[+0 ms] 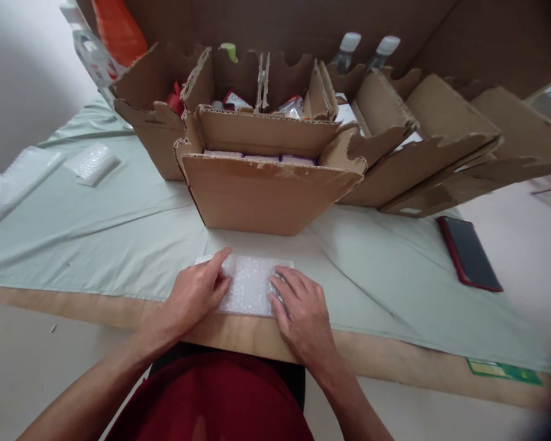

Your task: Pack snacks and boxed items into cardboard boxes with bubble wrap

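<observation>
A sheet of clear bubble wrap (250, 285) lies flat at the table's front edge, between my two hands. My left hand (202, 285) rests on its left end, the index finger stretched forward and the thumb apart from it. On the right end lies my right hand (300, 306), palm down with its fingers spread over the wrap. Neither hand grips anything that I can see. Just beyond the wrap stands an open cardboard box (270, 193) with several small purple-edged boxes (261, 158) inside, only their tops showing.
Several cardboard bins (395, 104) line the back, with bottles (349, 46) behind them. More bubble wrap (93, 164) and a white plastic packet (25, 177) lie at left. A dark phone or tablet in a red case (471, 254) is at right. Green cloth (96, 245) covers the table.
</observation>
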`<state>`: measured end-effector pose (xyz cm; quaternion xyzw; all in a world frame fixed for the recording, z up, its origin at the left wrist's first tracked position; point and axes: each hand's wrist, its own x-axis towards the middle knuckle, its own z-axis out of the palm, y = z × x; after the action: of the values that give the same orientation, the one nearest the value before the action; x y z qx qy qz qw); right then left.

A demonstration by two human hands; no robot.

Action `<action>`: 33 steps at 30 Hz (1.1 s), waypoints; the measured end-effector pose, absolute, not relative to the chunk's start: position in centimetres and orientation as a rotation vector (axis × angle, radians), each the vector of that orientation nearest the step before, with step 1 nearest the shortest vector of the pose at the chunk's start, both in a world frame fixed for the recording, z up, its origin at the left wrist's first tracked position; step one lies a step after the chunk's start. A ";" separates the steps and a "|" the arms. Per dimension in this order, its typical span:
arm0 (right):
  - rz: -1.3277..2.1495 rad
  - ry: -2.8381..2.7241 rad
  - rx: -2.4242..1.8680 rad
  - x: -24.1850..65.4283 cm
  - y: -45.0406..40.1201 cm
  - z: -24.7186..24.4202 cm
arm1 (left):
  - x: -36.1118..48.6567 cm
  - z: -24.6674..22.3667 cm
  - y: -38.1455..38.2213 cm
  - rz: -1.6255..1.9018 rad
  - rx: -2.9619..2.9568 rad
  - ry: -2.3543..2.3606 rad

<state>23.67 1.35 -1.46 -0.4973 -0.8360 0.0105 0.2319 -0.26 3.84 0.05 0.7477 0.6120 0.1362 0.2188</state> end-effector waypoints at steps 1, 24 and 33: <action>0.035 -2.298 -1.367 23.8 1.3 -1.6 | -0.2 0.2 3.7 0.405 2.138 1.709; 0.083 -1.966 -1.595 27.4 2.0 -1.1 | -0.9 -0.4 0.1 0.728 2.442 1.528; 0.471 -1.745 -1.542 23.5 2.4 -0.9 | -1.7 0.2 3.1 0.829 2.395 1.446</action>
<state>23.54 2.39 -0.88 -0.6021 -0.6812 0.1837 0.3736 -1.67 3.08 0.24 0.8157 0.4925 0.2823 0.1114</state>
